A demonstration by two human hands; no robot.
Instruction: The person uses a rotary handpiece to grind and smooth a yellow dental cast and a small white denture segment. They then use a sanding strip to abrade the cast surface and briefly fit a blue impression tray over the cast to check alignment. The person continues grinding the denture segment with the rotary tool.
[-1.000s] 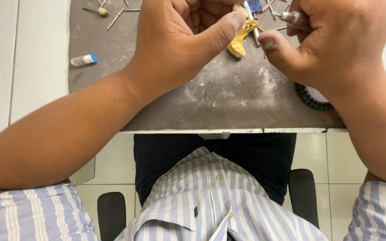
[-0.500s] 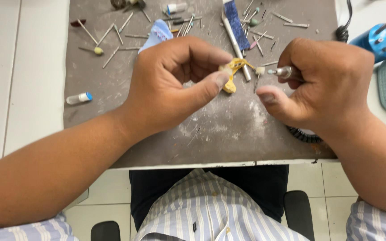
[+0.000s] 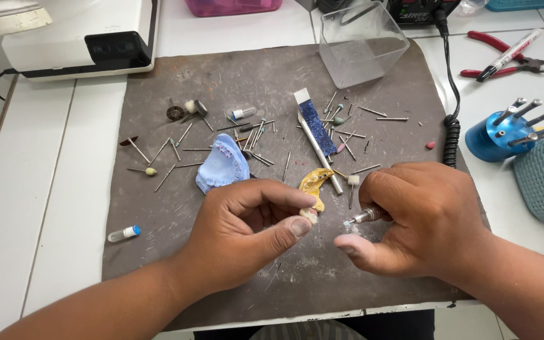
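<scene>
Over the grey mat on the counter (image 3: 64, 264), our left hand (image 3: 247, 236) pinches a small cream dental piece (image 3: 308, 215) in a narrow grip. Our right hand (image 3: 420, 217) grips a rotary handpiece (image 3: 365, 217), whose tip points left, just beside the piece.

Upper centre: clear plastic box (image 3: 361, 45)
Upper right: red pliers (image 3: 505, 60), black marker (image 3: 510, 55)
Right: blue bur stand (image 3: 497, 137)
Centre: blue dental cast (image 3: 223, 167)
</scene>
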